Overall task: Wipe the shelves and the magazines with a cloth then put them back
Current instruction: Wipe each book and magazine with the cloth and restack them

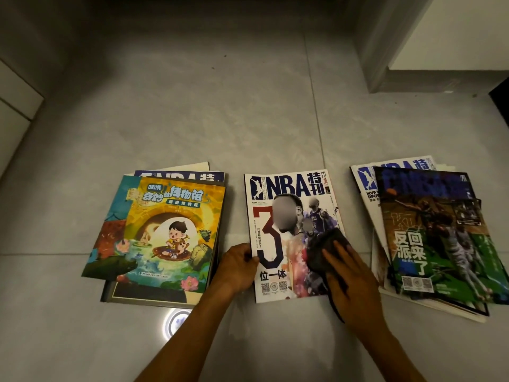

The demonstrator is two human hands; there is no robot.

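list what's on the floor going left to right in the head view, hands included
Left stack with the cartoon book on top → left hand at the middle magazine's left edge → middle NBA magazine → dark cloth under the right hand → right stack of magazines.

A home interior, by the look: grey tiled floor (192,111), white cabinet fronts (13,97) at one side, magazine piles (170,230) spread on the tiles.

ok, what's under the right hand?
A dark cloth, pressed by the right hand onto the middle NBA magazine. The cover's lower right corner beneath them is hidden.
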